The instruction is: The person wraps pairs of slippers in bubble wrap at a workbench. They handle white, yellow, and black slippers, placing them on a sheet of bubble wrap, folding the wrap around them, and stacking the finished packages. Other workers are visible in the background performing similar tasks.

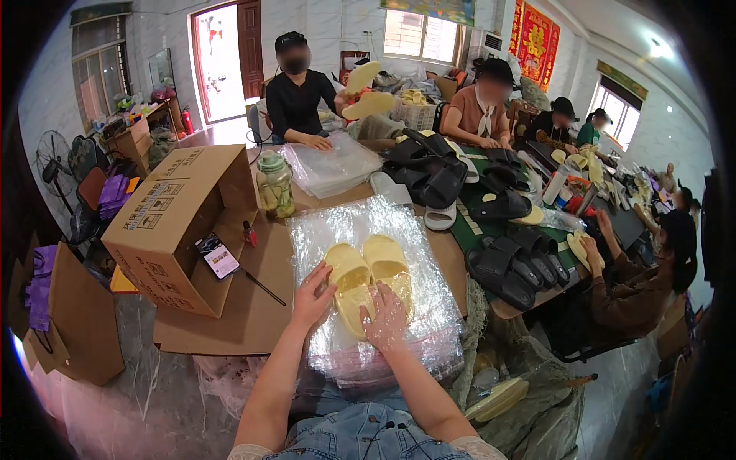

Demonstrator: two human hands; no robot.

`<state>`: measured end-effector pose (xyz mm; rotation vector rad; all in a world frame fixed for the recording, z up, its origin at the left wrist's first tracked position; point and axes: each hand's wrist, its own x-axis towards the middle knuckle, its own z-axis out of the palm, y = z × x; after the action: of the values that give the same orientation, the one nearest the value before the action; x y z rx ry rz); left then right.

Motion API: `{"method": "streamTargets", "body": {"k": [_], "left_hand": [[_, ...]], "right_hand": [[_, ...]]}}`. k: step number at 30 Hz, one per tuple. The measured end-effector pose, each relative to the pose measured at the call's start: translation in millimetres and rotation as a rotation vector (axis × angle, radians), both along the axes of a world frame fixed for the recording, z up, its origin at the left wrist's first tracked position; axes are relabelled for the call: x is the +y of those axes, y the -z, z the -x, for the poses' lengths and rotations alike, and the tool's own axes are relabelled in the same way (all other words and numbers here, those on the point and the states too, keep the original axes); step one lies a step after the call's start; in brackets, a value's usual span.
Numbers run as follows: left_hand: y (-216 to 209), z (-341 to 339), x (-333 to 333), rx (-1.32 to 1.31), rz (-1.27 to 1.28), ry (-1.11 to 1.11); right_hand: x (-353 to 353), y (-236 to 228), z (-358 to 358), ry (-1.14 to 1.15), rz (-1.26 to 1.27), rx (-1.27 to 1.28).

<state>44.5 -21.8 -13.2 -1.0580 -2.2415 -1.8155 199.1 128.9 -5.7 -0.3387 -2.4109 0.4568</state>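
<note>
The pair of slippers (353, 285) is showing a soft, pale yellow, while the plastic bags (314, 245) beneath are gleaming clear and silvery, with pink running along their lower edge. The cardboard box (157, 234) is displaying tan-brown with dark printed markings. The slides (500, 277) at the right are showing solid black, the jar lid (272, 162) is showing pale green, the wall poster (534, 42) is blazing red and gold, and the denim garment (368, 438) is showing faded blue.
</note>
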Motion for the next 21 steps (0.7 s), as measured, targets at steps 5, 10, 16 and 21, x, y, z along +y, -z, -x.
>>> {"method": "streamTargets", "body": {"k": [5,10,16,21], "left_hand": [[-0.6,1.3,-0.3,0.043,0.017,-0.003],[-13.0,-7.6,-0.7,-0.075,-0.005,0.025],[-10.9,-5.5,-2.4,-0.014,0.04,0.004],[-12.0,-7.7,-0.9,-0.078,0.015,0.015]], "right_hand": [[0.9,4.2,1.7,0.02,-0.005,-0.013],[2.6,6.2,1.8,0.009,-0.01,-0.004],[0.8,3.8,1.3,0.009,-0.001,0.018],[1.3,2.7,0.4,0.011,-0.023,0.004]]}}
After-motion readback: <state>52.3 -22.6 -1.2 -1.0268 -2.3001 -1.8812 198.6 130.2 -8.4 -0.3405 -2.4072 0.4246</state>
